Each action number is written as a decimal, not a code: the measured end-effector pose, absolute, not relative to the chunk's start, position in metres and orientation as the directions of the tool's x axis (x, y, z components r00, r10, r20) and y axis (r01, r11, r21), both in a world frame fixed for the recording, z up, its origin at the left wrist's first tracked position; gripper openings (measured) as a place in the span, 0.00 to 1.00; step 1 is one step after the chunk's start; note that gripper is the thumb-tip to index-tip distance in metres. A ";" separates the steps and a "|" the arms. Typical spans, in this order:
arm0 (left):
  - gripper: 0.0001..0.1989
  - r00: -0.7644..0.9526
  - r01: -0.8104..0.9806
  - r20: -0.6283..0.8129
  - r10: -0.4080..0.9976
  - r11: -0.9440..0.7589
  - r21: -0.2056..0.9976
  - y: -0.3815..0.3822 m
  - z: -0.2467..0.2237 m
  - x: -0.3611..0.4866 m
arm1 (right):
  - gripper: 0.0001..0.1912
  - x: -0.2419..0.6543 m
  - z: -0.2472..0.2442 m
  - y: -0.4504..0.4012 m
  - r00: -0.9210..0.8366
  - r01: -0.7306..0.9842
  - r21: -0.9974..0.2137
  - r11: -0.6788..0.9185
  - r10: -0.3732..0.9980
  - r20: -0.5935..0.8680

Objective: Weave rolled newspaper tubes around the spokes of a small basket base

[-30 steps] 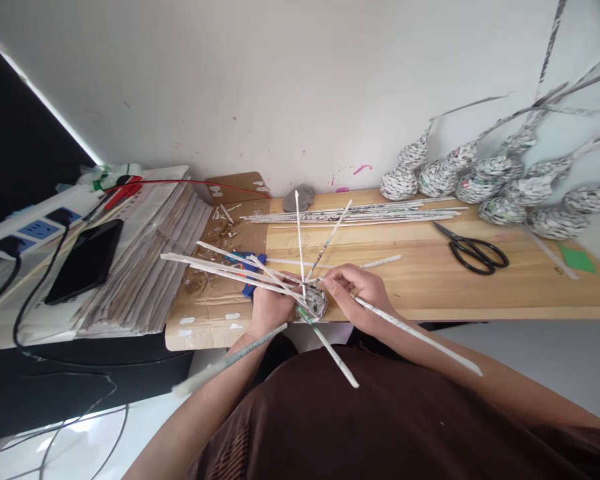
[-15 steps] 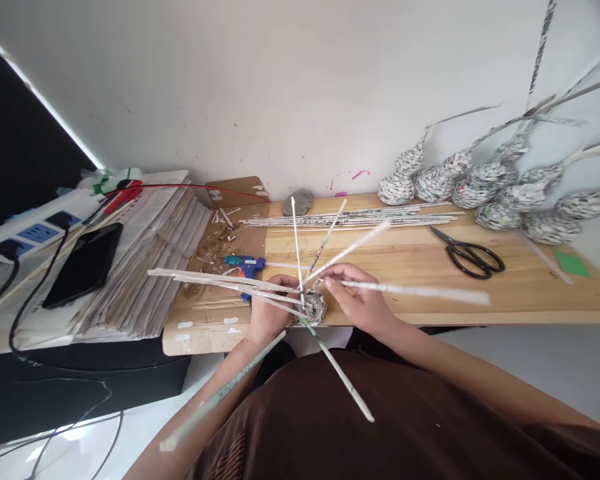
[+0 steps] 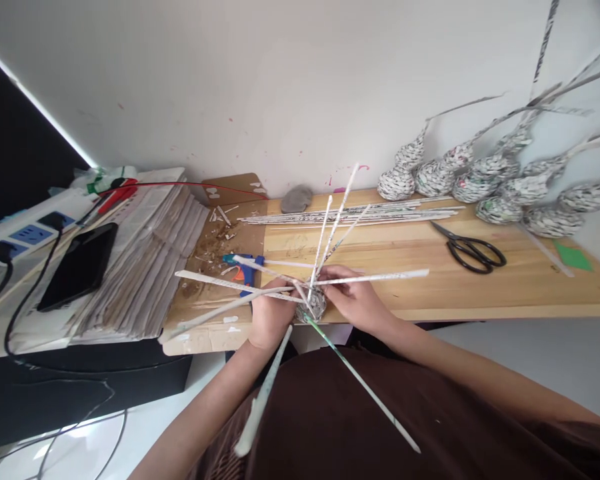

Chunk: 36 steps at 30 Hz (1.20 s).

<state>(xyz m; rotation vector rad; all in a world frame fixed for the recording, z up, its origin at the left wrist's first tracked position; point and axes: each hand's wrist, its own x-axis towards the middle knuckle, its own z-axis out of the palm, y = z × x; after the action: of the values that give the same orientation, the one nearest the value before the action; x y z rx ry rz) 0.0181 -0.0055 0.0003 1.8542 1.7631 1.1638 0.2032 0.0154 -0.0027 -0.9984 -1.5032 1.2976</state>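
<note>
A small round weaving of rolled newspaper (image 3: 316, 307) sits over the table's front edge, with several paper sticks fanning out from it. My left hand (image 3: 271, 315) is closed around its left side, fingertips partly hidden behind the sticks. On the other side my right hand (image 3: 355, 297) pinches at the base of the sticks; a white paper stick (image 3: 395, 276) runs out over it to the right. One greenish stick (image 3: 363, 381) points down toward my lap. A second, thicker greenish stick (image 3: 263, 407) hangs below my left hand.
Behind lies a bundle of paper sticks (image 3: 365, 215) beside a grey stone (image 3: 297, 199). Black scissors (image 3: 473, 250) and several woven gourd shapes (image 3: 437, 179) are at the right. Left are a blue glue gun (image 3: 250, 272), a newspaper stack (image 3: 150, 260), a phone (image 3: 83, 267) and a power strip (image 3: 30, 233).
The weaving has turned slightly between my hands and its sticks now fan differently. Those at the back lean further right, and the lower greenish stick has swung toward the middle.
</note>
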 end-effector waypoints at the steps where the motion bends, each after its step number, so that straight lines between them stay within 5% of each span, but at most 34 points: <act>1: 0.03 -0.091 0.673 0.333 0.939 -0.189 0.716 -0.005 -0.001 0.017 | 0.14 0.204 -0.004 0.011 -0.303 0.034 -0.992 0.123 0.947 0.107; 8: 0.04 -0.080 0.688 0.358 0.930 -0.208 0.695 -0.004 0.001 0.019 | 0.13 0.206 -0.008 -0.008 -0.369 0.112 -0.982 0.154 0.924 0.103; 25: 0.03 -0.122 0.414 0.199 0.972 -0.132 0.901 -0.004 0.003 0.016 | 0.11 0.199 -0.010 -0.003 -0.389 0.076 -0.994 0.079 0.920 0.043; 31: 0.05 -0.128 0.369 0.125 0.984 -0.070 0.927 -0.002 0.001 0.015 | 0.21 0.197 -0.012 -0.001 -0.373 -0.055 -0.998 0.032 0.927 0.050; 36: 0.07 -0.094 0.366 0.101 0.990 -0.060 0.929 0.002 0.002 0.013 | 0.16 0.199 -0.013 0.002 -0.393 0.044 -0.992 0.122 0.915 0.095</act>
<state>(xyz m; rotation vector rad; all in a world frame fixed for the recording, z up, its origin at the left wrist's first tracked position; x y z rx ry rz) 0.0127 0.0018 0.0020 1.4902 1.5274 1.1568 0.1987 0.0019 -0.0134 -0.9579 -1.6014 1.3758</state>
